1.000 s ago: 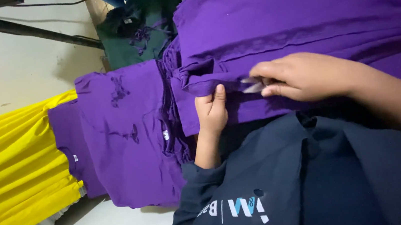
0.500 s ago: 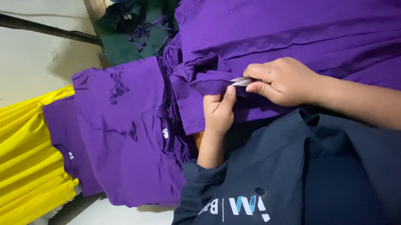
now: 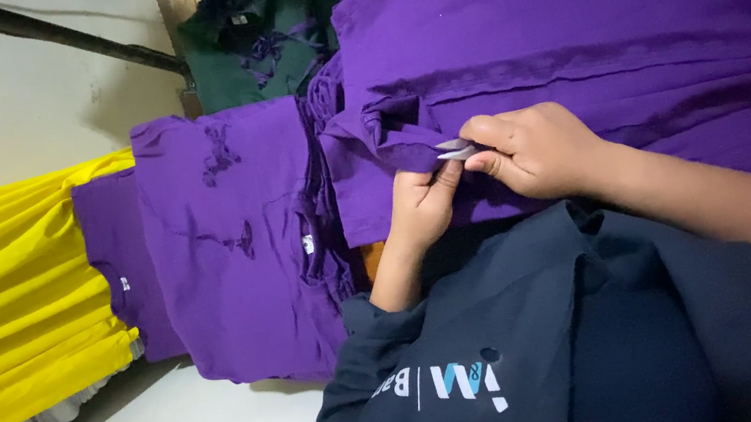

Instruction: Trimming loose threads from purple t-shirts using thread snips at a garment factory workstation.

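purple garment (image 3: 561, 20) spread flat, wide, creased, its folded hem edge bunched and pinched up; small silvery thread snips (image 3: 455, 148) at that hem, blades pointing left, mostly hidden in the grip

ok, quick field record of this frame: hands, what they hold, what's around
left hand: pinches the edge of the purple garment
right hand: fingers shut on a small silver tool, at the same fold
tool type: too small to tell
purple stack: folded, beside the hands
yellow fabric: far side of the stack
green garment: beyond the stack
dark sweatshirt: worn, printed logo
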